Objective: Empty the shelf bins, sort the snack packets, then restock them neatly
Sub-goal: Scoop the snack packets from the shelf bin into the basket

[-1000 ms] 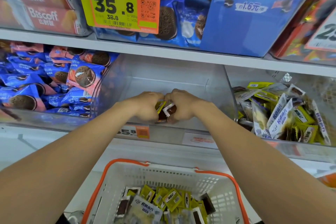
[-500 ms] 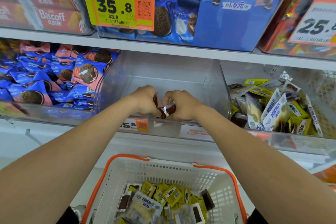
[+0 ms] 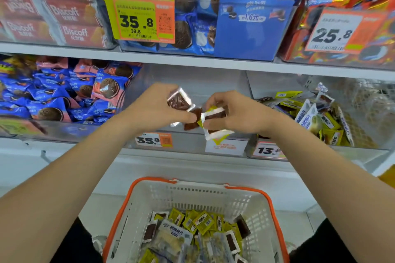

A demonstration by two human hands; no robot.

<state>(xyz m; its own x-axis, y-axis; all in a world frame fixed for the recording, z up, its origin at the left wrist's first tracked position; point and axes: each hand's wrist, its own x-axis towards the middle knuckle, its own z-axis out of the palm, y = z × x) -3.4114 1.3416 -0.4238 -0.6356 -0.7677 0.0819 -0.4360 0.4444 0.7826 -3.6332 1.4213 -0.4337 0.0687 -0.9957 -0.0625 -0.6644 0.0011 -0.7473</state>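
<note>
My left hand [image 3: 154,109] grips small brown snack packets [image 3: 179,100] with silver edges. My right hand [image 3: 235,113] grips more small packets [image 3: 214,118], brown with white and yellow edges. Both hands are raised just in front of the clear middle bin [image 3: 192,77], whose visible inside holds nothing. Below them stands a white basket with an orange rim [image 3: 136,196], holding several yellow, brown and white snack packets [image 3: 198,222].
The left bin holds blue and pink cookie packets [image 3: 64,92]. The right bin holds mixed yellow and white packets [image 3: 316,117]. The upper shelf carries Biscoff boxes [image 3: 64,6], blue cookie packs and price tags. Price labels [image 3: 154,140] line the shelf front.
Both hands have lifted out of the middle bin toward me, carrying the packets they gathered there. The view has shifted slightly down and closer.
</note>
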